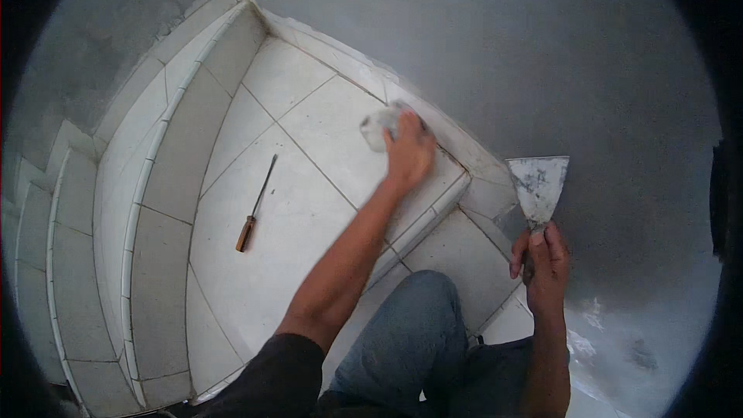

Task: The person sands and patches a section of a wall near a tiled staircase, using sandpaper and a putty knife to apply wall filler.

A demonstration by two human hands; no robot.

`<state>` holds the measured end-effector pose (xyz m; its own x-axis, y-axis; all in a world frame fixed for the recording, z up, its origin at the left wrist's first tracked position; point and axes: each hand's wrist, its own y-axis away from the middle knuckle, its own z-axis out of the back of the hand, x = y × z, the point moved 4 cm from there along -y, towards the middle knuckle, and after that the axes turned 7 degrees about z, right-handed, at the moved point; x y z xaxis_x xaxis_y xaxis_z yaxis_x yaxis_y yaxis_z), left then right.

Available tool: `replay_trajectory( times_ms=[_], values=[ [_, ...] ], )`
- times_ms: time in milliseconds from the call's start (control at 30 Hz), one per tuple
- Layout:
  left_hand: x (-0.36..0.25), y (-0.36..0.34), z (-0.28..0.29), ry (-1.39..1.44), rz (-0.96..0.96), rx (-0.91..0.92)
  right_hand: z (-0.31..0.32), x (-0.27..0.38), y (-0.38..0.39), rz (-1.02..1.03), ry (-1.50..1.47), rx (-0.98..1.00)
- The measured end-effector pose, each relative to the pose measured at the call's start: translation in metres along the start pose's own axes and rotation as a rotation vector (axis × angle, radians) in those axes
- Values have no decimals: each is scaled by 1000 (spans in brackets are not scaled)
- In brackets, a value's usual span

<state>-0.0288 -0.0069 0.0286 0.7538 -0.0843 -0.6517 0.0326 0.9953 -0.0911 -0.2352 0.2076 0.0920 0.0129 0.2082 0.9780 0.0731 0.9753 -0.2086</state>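
My left hand point(412, 149) is closed on a crumpled whitish rag point(376, 128), pressed to the tiled landing point(309, 224) close to the baseboard tiles point(457, 143). Hand and rag are somewhat blurred. My right hand point(546, 263) grips the handle of a putty knife point(539, 186), its wide blade pointing up and smeared with whitish residue. The blade is beside the grey wall, near the end of the baseboard; whether it touches cannot be told. A screwdriver point(256, 205) with an amber handle lies on the white tiles to the left, apart from both hands.
Tiled steps point(166, 170) with rounded edges climb on the left. A smooth grey wall point(495, 31) runs along the far and right side. The landing's edge point(429, 217) drops to a lower tiled step point(464, 263) by my bent knee point(410, 325). Small crumbs dot the tiles.
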Motion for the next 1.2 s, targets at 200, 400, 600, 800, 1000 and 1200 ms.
replay_trajectory(
  times_ms=[200,400,600,800,1000,1200],
  values=[
    [41,-16,-11,-288,-19,2,-31,-16,-2,-53,124,55],
    [101,-67,19,-214,-214,-82,-51,-48,7,-280,31,67],
    [94,-57,18,-106,-164,-117,-86,-66,-39,-213,111,123],
    [86,-52,31,-104,-234,-180,-132,-77,-112,-308,236,43],
    [88,-53,27,-60,-181,-164,-156,-92,-134,-375,346,9],
    [84,-51,26,-112,-171,-255,-171,-96,-139,-289,344,-75]
  ],
)
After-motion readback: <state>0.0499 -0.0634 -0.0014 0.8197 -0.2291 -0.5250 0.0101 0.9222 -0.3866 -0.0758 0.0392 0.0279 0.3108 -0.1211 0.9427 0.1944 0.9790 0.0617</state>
